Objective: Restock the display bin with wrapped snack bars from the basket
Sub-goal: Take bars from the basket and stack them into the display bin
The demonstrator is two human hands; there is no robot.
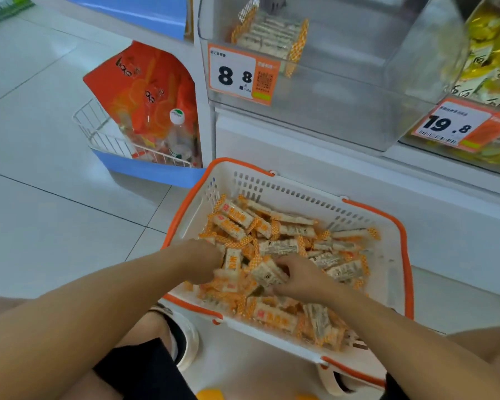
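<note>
Both hands [205, 262] [299, 275] grip snack bars [280, 246] in basket [399, 284].

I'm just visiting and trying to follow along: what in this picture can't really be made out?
- Left hand, head view: fingertips buried among the snack bars, so its hold is unclear.
- Right hand: fingers curl round a bar, how many is hidden.
- Display bin: top cut by the frame edge; glare blurs the bars inside.
- Price tag: small print too tiny.
- Basket: bottom covered by bars.
</note>
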